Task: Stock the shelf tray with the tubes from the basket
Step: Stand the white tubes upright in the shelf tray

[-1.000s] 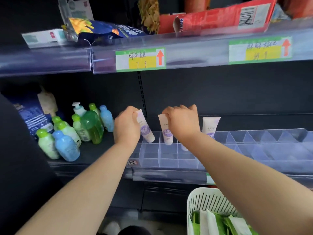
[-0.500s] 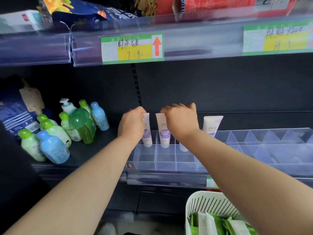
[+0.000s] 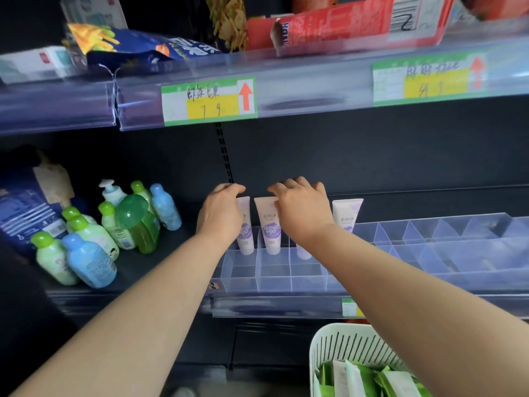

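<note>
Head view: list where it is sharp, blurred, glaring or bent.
Head view: the middle tube is sharp at centre; the right price label is smeared by blur; pale glare streaks the clear shelf strip; the wide lens bows that strip; the back wall lies in deep shadow.

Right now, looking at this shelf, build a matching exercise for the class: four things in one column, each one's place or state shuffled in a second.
Column one
1 left hand
2 right hand
3 rightmost tube
4 basket

Column two
A low at the right, below the tray
B grips the leftmost tube
C stands untouched in the tray
D pinches the second tube at its top

Pairs: 1-B, 2-D, 3-C, 4-A
</note>
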A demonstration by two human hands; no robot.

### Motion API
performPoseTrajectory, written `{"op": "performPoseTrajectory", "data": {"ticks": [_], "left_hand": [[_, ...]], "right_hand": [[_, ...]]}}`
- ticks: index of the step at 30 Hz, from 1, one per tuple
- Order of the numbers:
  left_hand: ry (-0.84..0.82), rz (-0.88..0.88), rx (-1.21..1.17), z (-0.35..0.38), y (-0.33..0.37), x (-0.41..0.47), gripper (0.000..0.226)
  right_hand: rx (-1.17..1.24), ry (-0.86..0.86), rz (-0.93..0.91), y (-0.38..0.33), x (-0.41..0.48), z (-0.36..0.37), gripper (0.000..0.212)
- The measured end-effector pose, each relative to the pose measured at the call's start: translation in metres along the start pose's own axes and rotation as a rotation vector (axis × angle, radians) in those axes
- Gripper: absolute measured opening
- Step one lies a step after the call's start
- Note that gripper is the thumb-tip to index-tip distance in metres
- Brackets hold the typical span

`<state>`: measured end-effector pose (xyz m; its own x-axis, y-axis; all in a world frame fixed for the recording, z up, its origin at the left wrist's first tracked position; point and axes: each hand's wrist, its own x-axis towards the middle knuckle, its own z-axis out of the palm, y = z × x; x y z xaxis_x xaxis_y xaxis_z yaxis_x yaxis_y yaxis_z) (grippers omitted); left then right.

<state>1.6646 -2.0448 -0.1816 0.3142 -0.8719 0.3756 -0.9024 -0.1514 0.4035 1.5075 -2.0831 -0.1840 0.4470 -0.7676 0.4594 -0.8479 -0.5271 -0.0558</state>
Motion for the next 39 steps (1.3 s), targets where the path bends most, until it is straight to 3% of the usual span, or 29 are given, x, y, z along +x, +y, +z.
{"op": "performPoseTrajectory", "data": {"ticks": [14, 25, 28, 32, 39], "left_hand": [[0.048, 0.086, -0.023, -0.013, 0.062, -0.052, 0.035], [-0.034, 0.252, -0.162, 0.042, 0.115, -0.139, 0.022], [-0.103, 0.289, -0.172, 0.062, 0.127, -0.159, 0.02], [-0.254, 0.347, -0.146, 0.092, 0.138, -0.184, 0.02], [-0.716, 0.254, 0.008, 0.14, 0.127, -0.224, 0.022]], "right_hand": [[0.044, 0.041, -0.018, 0.024, -0.076, -0.029, 0.039], [0.008, 0.051, 0.067, 0.093, -0.208, -0.017, 0.038], [-0.005, -0.016, 0.093, 0.113, -0.243, -0.007, 0.038], [-0.003, -0.235, 0.133, 0.136, -0.283, 0.011, 0.039], [0.121, -0.488, 0.098, 0.148, -0.329, 0.037, 0.034]]}}
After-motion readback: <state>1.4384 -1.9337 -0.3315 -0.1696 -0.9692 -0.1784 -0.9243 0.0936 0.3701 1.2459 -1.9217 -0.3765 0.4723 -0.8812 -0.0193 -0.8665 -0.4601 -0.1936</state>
